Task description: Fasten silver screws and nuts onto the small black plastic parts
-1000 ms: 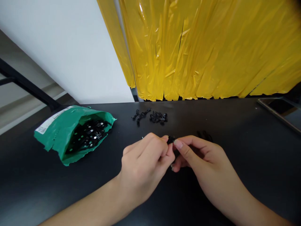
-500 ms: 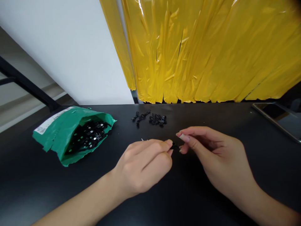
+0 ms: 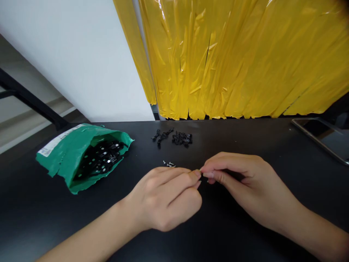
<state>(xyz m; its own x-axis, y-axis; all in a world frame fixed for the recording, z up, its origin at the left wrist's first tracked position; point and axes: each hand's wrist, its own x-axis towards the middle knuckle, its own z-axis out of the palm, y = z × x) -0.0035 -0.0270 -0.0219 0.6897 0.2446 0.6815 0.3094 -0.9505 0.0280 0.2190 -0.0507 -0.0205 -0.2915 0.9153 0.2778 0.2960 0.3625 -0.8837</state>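
My left hand [image 3: 166,198] is closed, thumb and fingertips pinched together. The small black plastic piece it grips is now almost wholly hidden by the fingers. Against those fingertips, my right hand [image 3: 242,185] also pinches, its thumb and index finger brought together. Whatever lies between the right fingertips is too small or too covered to make out. Just beyond the left knuckles lie several small silver screws [image 3: 170,165]. Farther back on the black table [image 3: 231,233] sit a clump of small black plastic pieces [image 3: 182,138] and a few looser black pieces [image 3: 165,135].
On the left, a torn green bag [image 3: 73,145] lies with its mouth toward me, full of black parts with shiny round spots. A phone-like dark slab [image 3: 321,136] rests at the right back. Yellow plastic film [image 3: 218,65] and a white panel [image 3: 89,65] rise behind the table.
My right hand has moved slightly left and down, its fingertips closing against the left ones. The black piece between the hands has become covered. More of the screws shows beyond my left hand.
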